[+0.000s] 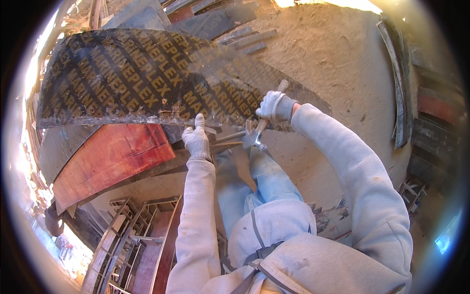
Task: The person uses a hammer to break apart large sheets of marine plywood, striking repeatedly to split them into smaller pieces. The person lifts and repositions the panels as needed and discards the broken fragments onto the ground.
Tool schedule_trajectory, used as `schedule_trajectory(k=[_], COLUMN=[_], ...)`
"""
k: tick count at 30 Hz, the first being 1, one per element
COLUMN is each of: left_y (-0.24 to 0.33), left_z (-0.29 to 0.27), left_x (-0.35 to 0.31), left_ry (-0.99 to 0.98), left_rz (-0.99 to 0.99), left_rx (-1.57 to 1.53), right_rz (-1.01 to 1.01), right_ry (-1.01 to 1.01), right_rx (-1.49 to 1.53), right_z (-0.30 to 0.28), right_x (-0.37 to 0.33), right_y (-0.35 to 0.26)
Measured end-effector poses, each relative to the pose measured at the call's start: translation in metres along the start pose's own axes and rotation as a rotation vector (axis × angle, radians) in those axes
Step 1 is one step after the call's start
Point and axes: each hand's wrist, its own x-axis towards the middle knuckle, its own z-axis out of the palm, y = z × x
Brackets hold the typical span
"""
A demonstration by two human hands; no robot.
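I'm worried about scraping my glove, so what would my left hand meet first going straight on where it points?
Probably the near edge of the dark panel with yellowish lettering; the left hand is right by that edge, perhaps already touching, though depth is unclear.

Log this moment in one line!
right hand: gripping claw hammer | left hand: at plywood panel near edge | nearby: red board

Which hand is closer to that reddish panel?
Left. The left hand is just right of the reddish panel; the right hand, gripping a hammer, is farther right.
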Motion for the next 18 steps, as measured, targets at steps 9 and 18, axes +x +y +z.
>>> schedule_trajectory(k=[9,18], left_y=[-0.019,-0.005], left_z=[0.009,0.012], left_x=[0.009,0.001], left_ry=[-0.019,-0.074], left_rz=[0.077,0.037], left_rx=[-0.164,-0.325], right_rz=[0.114,0.552], right_ry=[0.4,0.119], right_rx=[0.248,0.627], right_z=[0.078,0.091], right_x=[0.023,-0.009], right_y=[0.04,0.003])
